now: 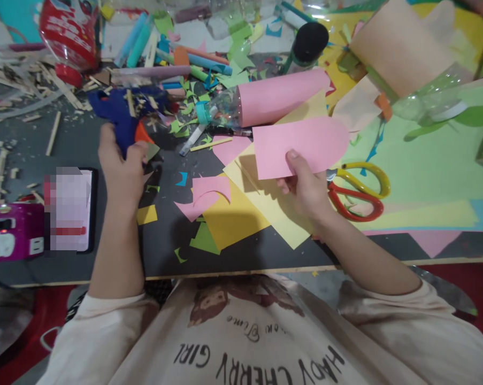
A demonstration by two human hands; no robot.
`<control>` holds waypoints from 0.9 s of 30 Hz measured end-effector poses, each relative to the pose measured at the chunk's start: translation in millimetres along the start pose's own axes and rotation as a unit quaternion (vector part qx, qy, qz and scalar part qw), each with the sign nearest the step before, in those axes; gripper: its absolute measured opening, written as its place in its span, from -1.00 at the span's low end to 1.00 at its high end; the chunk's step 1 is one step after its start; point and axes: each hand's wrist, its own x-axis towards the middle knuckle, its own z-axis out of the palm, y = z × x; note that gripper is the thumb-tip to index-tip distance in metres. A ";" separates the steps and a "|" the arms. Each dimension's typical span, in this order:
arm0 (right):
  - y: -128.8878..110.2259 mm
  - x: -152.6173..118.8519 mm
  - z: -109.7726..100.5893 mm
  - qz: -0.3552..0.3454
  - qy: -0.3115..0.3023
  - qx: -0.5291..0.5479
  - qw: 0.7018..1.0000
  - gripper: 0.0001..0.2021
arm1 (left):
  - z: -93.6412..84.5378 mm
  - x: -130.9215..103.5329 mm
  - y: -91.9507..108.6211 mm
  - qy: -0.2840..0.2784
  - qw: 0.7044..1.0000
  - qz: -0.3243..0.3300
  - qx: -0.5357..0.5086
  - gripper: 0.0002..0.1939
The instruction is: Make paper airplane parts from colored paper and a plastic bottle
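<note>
My left hand [123, 163] is wrapped round the handle of a blue glue gun [123, 112] with an orange trigger, over the left part of the dark table. In my right hand [305, 187] is a pink paper piece [301, 144], straight at its left end and rounded at the right, pinched with the thumb on top. Just behind it lies a clear plastic bottle [227, 107] with a teal cap, its body wrapped in pink paper. Scissors [359, 190] with one yellow and one red handle lie right beside my right hand, their blades mostly hidden.
A phone [75, 211] and a purple box-shaped device [16, 232] lie at the left. A red-labelled bottle [70, 35], markers [139, 43] and wood splinters fill the back left. Coloured paper sheets [429, 160] cover the right. Paper scraps [211, 192] litter the middle. A dark-topped cylinder [309, 45] stands behind.
</note>
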 end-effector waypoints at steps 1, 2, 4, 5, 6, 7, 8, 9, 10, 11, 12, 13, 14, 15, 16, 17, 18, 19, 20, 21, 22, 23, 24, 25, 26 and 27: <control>0.0 -0.3 -0.1 -0.001 0.000 0.000 1.000 -0.78 | 2.0 -5.0 7.4 -0.012 1.000 0.005 -0.020 -0.60; -0.2 -0.6 -0.2 -0.002 -0.003 -0.003 1.000 -0.78 | 4.5 -10.4 15.2 -0.038 0.999 0.015 -0.028 -0.51; -0.7 -1.6 0.0 -0.002 -0.009 -0.013 1.000 -0.78 | 10.0 -21.1 30.1 -0.052 0.997 0.043 -0.033 -0.35; -0.9 -2.2 0.1 -0.002 -0.014 -0.018 1.000 -0.77 | 12.5 -26.0 36.1 -0.055 0.996 0.058 -0.032 -0.31; -1.1 -2.9 0.3 -0.001 -0.020 -0.024 1.000 -0.76 | 14.4 -30.1 40.7 -0.061 0.995 0.070 -0.025 -0.28; -1.2 -3.5 0.4 0.000 -0.027 -0.028 0.999 -0.74 | 15.5 -33.4 44.0 -0.069 0.994 0.081 -0.018 -0.27; -1.2 -4.2 0.5 0.001 -0.034 -0.032 0.999 -0.73 | 15.8 -35.9 46.0 -0.080 0.993 0.089 -0.009 -0.27; -1.2 -4.8 0.6 0.003 -0.041 -0.035 0.999 -0.72 | 15.2 -37.6 46.9 -0.091 0.991 0.097 0.002 -0.29; -1.2 -5.3 0.6 0.004 -0.047 -0.038 0.998 -0.71 | 14.0 -38.6 47.1 -0.101 0.990 0.102 0.013 -0.31; -1.3 -5.8 0.6 0.005 -0.051 -0.040 0.998 -0.71 | 12.4 -39.0 46.8 -0.108 0.988 0.108 0.025 -0.33; -1.4 -6.2 0.6 0.007 -0.053 -0.040 0.998 -0.71 | 10.7 -39.1 46.2 -0.111 0.987 0.114 0.036 -0.37; -1.6 -6.5 0.7 0.007 -0.052 -0.039 0.998 -0.71 | 9.1 -39.0 45.5 -0.112 0.985 0.121 0.048 -0.40; -1.9 -6.8 0.8 0.006 -0.051 -0.038 0.998 -0.71 | 7.8 -39.0 44.7 -0.111 0.984 0.128 0.059 -0.43; -2.2 -7.0 0.9 0.003 -0.050 -0.036 0.998 -0.70 | 6.9 -39.0 43.9 -0.110 0.982 0.136 0.069 -0.45; -2.7 -7.3 1.1 -0.001 -0.048 -0.034 0.998 -0.70 | 6.3 -39.2 43.1 -0.109 0.981 0.142 0.077 -0.46; -3.3 -7.6 1.4 -0.004 -0.046 -0.034 0.998 -0.70 | 6.0 -39.6 42.2 -0.109 0.980 0.146 0.085 -0.46; -4.0 -8.0 1.7 -0.007 -0.043 -0.035 0.998 -0.69 | 6.0 -40.1 41.3 -0.109 0.979 0.147 0.092 -0.45; -4.7 -8.5 2.0 -0.010 -0.042 -0.038 0.998 -0.68 | 6.0 -40.6 40.4 -0.109 0.978 0.147 0.099 -0.45; -5.5 -8.9 2.3 -0.013 -0.041 -0.042 0.998 -0.67 | 6.0 -41.2 39.6 -0.109 0.978 0.145 0.105 -0.46; -6.2 -9.4 2.6 -0.015 -0.040 -0.046 0.998 -0.67 | 6.0 -41.7 38.8 -0.109 0.977 0.143 0.110 -0.46; -6.7 -9.7 2.7 -0.016 -0.042 -0.049 0.998 -0.66 | 6.0 -42.0 38.1 -0.110 0.977 0.142 0.114 -0.47; -7.1 -10.0 2.7 -0.016 -0.044 -0.052 0.998 -0.65 | 6.0 -42.2 37.4 -0.111 0.977 0.141 0.117 -0.48; -7.3 -10.3 2.7 -0.017 -0.047 -0.054 0.997 -0.65 | 5.9 -42.3 36.9 -0.112 0.976 0.140 0.120 -0.48; -7.4 -10.4 2.5 -0.017 -0.049 -0.057 0.997 -0.64 | 5.8 -42.4 36.6 -0.113 0.976 0.138 0.124 -0.48; -7.4 -10.5 2.3 -0.018 -0.050 -0.060 0.997 -0.64 | 5.8 -42.3 36.3 -0.114 0.975 0.137 0.129 -0.47; -7.3 -10.5 2.1 -0.018 -0.050 -0.063 0.997 -0.63 | 5.8 -42.3 36.2 -0.115 0.975 0.137 0.135 -0.47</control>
